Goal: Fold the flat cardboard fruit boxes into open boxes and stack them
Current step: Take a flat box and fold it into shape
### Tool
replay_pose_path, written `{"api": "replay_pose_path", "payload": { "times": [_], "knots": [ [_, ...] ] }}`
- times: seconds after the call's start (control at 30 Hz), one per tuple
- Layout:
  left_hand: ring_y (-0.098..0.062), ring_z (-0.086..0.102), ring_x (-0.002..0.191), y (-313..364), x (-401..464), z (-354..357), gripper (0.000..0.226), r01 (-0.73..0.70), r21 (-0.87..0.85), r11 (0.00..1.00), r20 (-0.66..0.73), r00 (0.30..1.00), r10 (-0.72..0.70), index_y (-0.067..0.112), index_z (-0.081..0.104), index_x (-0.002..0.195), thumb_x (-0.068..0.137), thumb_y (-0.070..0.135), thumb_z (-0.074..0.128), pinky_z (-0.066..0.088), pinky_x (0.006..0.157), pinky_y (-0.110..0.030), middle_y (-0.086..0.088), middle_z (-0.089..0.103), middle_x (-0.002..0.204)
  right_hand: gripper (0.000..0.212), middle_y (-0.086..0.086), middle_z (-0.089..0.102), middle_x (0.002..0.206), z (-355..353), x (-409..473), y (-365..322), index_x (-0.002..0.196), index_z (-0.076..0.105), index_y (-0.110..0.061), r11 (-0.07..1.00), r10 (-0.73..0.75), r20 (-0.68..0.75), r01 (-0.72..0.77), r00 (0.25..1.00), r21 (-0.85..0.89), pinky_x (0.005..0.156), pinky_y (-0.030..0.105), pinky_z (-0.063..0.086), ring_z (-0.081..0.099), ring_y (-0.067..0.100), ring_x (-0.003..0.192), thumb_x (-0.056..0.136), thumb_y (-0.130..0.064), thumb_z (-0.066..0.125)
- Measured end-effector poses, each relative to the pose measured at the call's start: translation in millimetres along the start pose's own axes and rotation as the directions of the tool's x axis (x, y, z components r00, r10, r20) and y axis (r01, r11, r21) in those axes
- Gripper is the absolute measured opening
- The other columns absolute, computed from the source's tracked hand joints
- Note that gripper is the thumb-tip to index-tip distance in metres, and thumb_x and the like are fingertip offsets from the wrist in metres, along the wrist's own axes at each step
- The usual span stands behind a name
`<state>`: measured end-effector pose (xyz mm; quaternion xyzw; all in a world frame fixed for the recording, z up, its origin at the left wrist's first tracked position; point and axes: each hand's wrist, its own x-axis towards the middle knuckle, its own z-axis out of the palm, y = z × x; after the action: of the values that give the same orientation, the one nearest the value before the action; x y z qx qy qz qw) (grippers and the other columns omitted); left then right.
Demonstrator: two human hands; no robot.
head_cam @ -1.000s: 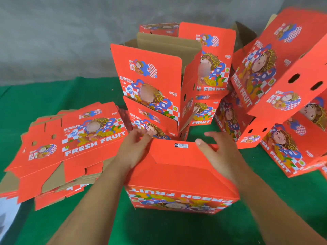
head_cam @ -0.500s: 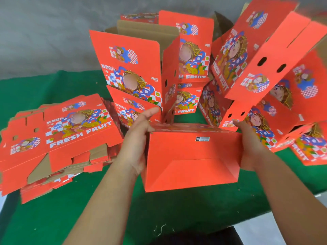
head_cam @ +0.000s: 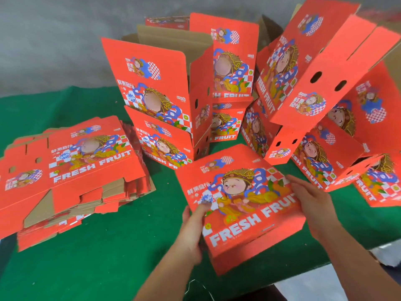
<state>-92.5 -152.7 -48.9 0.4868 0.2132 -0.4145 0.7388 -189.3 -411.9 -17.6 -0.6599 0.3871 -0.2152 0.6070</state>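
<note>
I hold a folded red fruit box (head_cam: 238, 200) between my hands, tilted so its printed "FRESH FRUIT" side faces up. My left hand (head_cam: 192, 231) grips its left edge, thumb on the printed face. My right hand (head_cam: 312, 205) holds the right edge with fingers spread along it. A pile of flat red boxes (head_cam: 71, 170) lies at the left on the green table (head_cam: 108, 257). Behind the held box stands a stack of two open boxes (head_cam: 160, 118), the upper one showing its brown inside.
More folded boxes (head_cam: 314, 83) lean in a heap at the right and back, some tilted on others. Another stack (head_cam: 230, 88) stands behind the centre one. A grey wall (head_cam: 54, 40) rises behind the table. The table's front edge (head_cam: 347, 259) runs near my right forearm.
I have turned the box over: its plain bottom faced me before, now the printed side faces up. My hands shifted along its left and right edges, and the box sits lower.
</note>
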Motion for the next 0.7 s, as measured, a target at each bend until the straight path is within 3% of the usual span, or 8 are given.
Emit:
{"api": "replay_pose_path", "payload": {
  "times": [0.03,0.1,0.13,0.2,0.3,0.43,0.6,0.7],
  "knots": [
    [-0.033,0.077,0.094,4,3,4,0.064,-0.075,-0.016,0.997,-0.022,0.997,0.074,0.032,0.043,0.138,0.085,0.033,0.079,0.062,0.081,-0.054,-0.011,0.078,0.106,0.028,-0.011,0.079,0.092,-1,3,-1,0.102,0.081,-0.043,0.995,-0.064,-0.041,0.06,0.997,-0.074,0.064,0.019,0.057,0.071,0.0,0.073,0.097,-0.02,0.066],
    [-0.025,0.078,0.087,13,9,14,0.068,-0.163,-0.033,0.986,-0.034,0.986,0.162,0.035,0.04,0.131,0.08,0.035,0.084,0.062,0.061,-0.042,-0.004,0.079,0.106,0.026,-0.013,0.078,0.099,-1,6,1,0.106,0.077,-0.052,0.946,-0.109,-0.024,0.096,0.994,-0.309,0.077,0.03,0.059,0.072,0.007,0.089,0.098,-0.031,0.063],
    [-0.025,0.078,0.092,14,9,20,0.08,-0.197,0.003,0.98,-0.031,0.98,0.197,0.037,0.036,0.133,0.072,0.041,0.089,0.062,0.063,-0.042,-0.003,0.077,0.114,0.024,-0.01,0.075,0.111,3,5,5,0.116,0.073,-0.049,0.886,-0.085,0.012,0.081,0.996,-0.456,0.092,0.039,0.055,0.068,0.017,0.105,0.098,-0.037,0.062],
    [-0.028,0.069,0.115,12,9,34,0.118,-0.311,0.209,0.927,-0.062,0.942,0.33,0.044,0.028,0.146,0.05,0.062,0.095,0.059,0.087,-0.051,-0.001,0.063,0.137,0.035,-0.006,0.062,0.136,16,-6,14,0.134,0.065,-0.039,0.791,-0.041,0.159,0.13,0.986,-0.598,0.111,0.045,0.038,0.051,0.027,0.131,0.099,-0.04,0.062],
    [-0.024,0.045,0.135,7,7,52,0.125,-0.479,0.425,0.768,-0.11,0.814,0.57,0.051,0.024,0.152,0.044,0.077,0.083,0.039,0.115,-0.049,0.004,0.044,0.14,0.048,-0.006,0.042,0.155,42,-29,8,0.152,0.047,-0.031,0.844,-0.147,0.389,0.32,0.91,-0.43,0.122,0.038,0.029,0.036,0.012,0.146,0.105,-0.032,0.055],
    [-0.018,0.037,0.124,-5,9,66,0.093,-0.585,0.52,0.622,-0.084,0.69,0.719,0.06,0.025,0.146,0.07,0.061,0.08,0.031,0.107,-0.039,0.003,0.038,0.129,0.058,-0.033,0.027,0.156,47,-50,-12,0.157,0.037,-0.037,0.907,-0.205,0.476,0.349,0.855,-0.237,0.116,0.015,0.024,0.027,-0.023,0.138,0.102,-0.04,0.056],
    [0.015,0.032,0.102,-14,5,85,0.07,-0.712,0.57,0.41,0.135,0.573,0.808,0.063,0.028,0.145,0.092,0.044,0.069,0.039,0.075,-0.012,0.012,0.034,0.111,0.072,-0.021,0.028,0.163,43,-31,-44,0.159,0.03,-0.027,0.858,-0.343,0.537,0.49,0.77,-0.155,0.115,0.008,0.025,0.025,-0.013,0.147,0.099,-0.013,0.067],
    [0.014,0.034,0.105,-18,0,92,0.059,-0.772,0.5,0.393,0.236,0.558,0.795,0.068,0.028,0.138,0.088,0.058,0.056,0.044,0.085,-0.012,0.01,0.034,0.112,0.071,-0.018,0.034,0.162,36,-14,-40,0.157,0.032,-0.034,0.806,-0.405,0.497,0.556,0.768,-0.203,0.12,0.017,0.027,0.029,-0.007,0.148,0.097,-0.02,0.066]
  ]
}}
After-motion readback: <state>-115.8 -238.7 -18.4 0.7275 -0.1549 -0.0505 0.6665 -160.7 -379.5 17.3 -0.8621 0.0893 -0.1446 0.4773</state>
